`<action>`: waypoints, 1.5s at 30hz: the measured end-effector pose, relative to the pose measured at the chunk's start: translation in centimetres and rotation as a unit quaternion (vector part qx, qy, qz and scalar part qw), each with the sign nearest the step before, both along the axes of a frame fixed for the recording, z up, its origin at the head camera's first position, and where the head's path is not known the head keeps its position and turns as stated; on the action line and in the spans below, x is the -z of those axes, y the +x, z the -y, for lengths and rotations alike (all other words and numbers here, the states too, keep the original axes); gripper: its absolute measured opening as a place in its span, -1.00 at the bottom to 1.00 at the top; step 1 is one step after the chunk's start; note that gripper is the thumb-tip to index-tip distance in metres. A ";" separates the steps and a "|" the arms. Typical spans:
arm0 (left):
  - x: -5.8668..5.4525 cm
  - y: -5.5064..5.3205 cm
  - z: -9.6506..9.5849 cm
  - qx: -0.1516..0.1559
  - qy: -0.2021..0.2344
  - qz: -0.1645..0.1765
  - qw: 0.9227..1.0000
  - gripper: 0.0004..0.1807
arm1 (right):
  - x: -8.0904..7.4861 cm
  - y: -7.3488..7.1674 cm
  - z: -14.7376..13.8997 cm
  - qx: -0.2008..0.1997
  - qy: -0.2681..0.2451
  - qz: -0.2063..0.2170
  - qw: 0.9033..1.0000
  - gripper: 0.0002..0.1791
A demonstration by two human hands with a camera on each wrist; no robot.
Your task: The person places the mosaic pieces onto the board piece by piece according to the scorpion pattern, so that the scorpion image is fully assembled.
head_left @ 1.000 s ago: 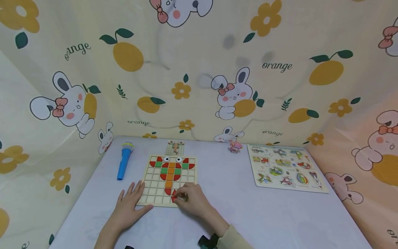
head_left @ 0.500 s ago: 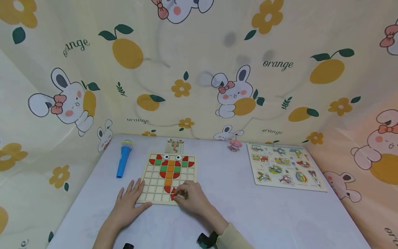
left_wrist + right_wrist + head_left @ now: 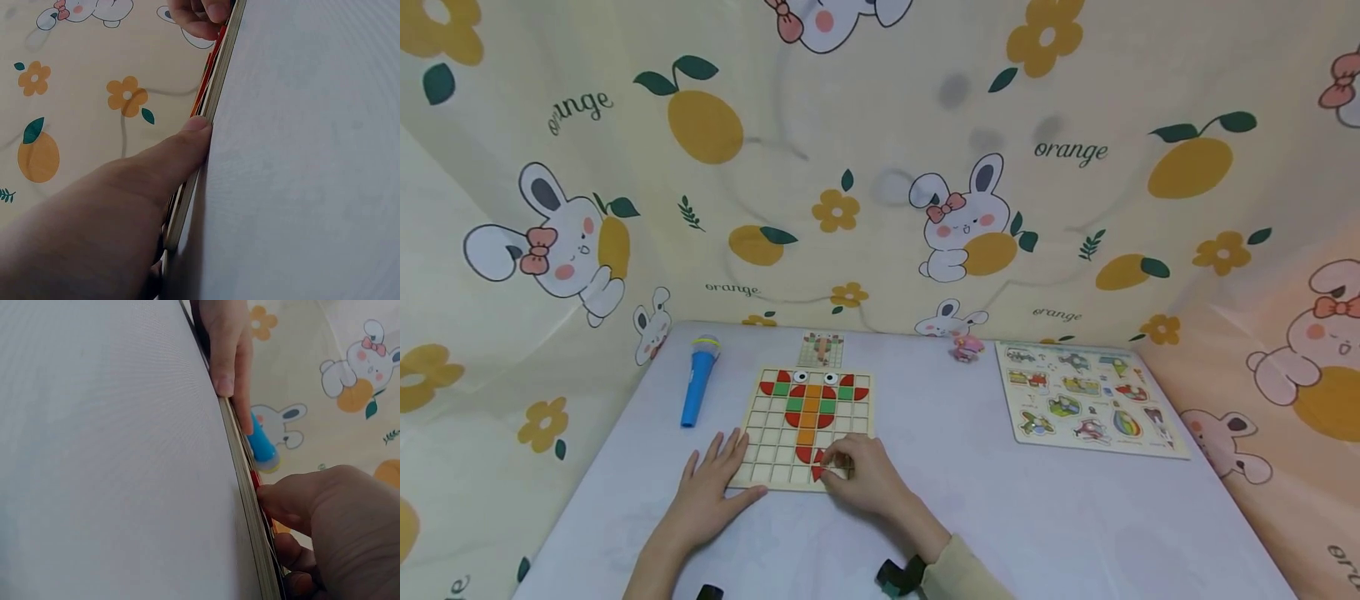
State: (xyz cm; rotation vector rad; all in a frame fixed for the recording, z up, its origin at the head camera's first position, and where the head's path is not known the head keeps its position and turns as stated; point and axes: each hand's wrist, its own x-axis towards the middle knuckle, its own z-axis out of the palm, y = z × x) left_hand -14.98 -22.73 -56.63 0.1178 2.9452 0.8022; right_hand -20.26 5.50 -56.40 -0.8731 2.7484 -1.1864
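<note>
A square wooden grid board (image 3: 767, 450) lies on the table, with red, green and orange tiles and two eye tiles forming a figure. My left hand (image 3: 703, 492) rests at its lower left corner, fingers spread along the side; its thumb (image 3: 197, 125) touches the board's near edge. Over the lower right part of the board, my right hand (image 3: 867, 475) pinches a red tile (image 3: 817, 473) between thumb and curled fingers. In the right wrist view the thumb (image 3: 281, 494) lies against red at the board's edge. The fingers partly cover that tile and the cells beside it.
Behind the board lies a small pattern card (image 3: 822, 350) with a similar figure. A blue toy microphone (image 3: 700, 383) is to the left. A small pink figurine (image 3: 967, 348) and a picture puzzle board (image 3: 1090, 400) are on the right. A printed curtain (image 3: 880, 125) surrounds the table.
The head view has shifted slightly, so the scene sits a little higher in it. Both hands keep almost the same place on the board, the right one still at the red tile.
</note>
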 end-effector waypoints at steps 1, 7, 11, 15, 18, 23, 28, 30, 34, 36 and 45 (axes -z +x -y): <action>0.0 0.0 0.0 -0.001 0.000 0.000 1.000 0.16 | 0.0 0.0 0.0 0.000 0.000 -0.002 1.000 -0.96; 0.0 0.0 0.0 -0.002 0.000 -0.002 1.000 0.16 | 0.1 0.0 0.1 -0.004 0.000 -0.019 1.000 -0.96; 0.0 0.0 0.0 -0.001 0.000 0.000 1.000 0.16 | 0.0 0.0 0.1 0.002 -0.011 0.003 1.000 -0.90; -0.1 0.0 0.0 0.001 0.000 0.000 1.000 0.16 | -0.2 -0.1 0.0 0.010 -0.011 0.016 1.000 -0.74; -0.1 0.0 0.1 0.001 0.002 0.002 1.000 0.16 | -0.1 0.0 0.0 0.010 -0.001 0.011 1.000 -0.72; 0.0 0.0 0.1 0.001 0.002 0.009 1.000 0.16 | 0.1 0.0 -0.1 0.009 -0.004 0.003 1.000 -0.77; 0.1 -0.1 0.1 0.002 -0.001 0.007 1.000 0.17 | 0.3 -0.1 -0.1 0.005 -0.025 0.001 1.000 -0.83; 0.1 -0.1 0.1 0.002 -0.002 0.008 1.000 0.17 | 0.3 -0.1 -0.2 0.005 -0.031 0.004 0.999 -0.85; 0.0 -0.2 0.1 0.002 -0.003 0.010 1.000 0.17 | 0.2 -0.1 -0.2 0.005 -0.038 0.004 0.999 -0.88; 0.0 -0.2 0.1 0.002 -0.003 0.010 1.000 0.16 | 0.2 -0.1 -0.2 0.004 -0.044 -0.002 0.999 -0.87; -0.2 -0.1 0.1 0.003 -0.004 0.010 1.000 0.16 | 0.1 -0.1 -0.1 0.004 -0.036 0.008 0.999 -0.74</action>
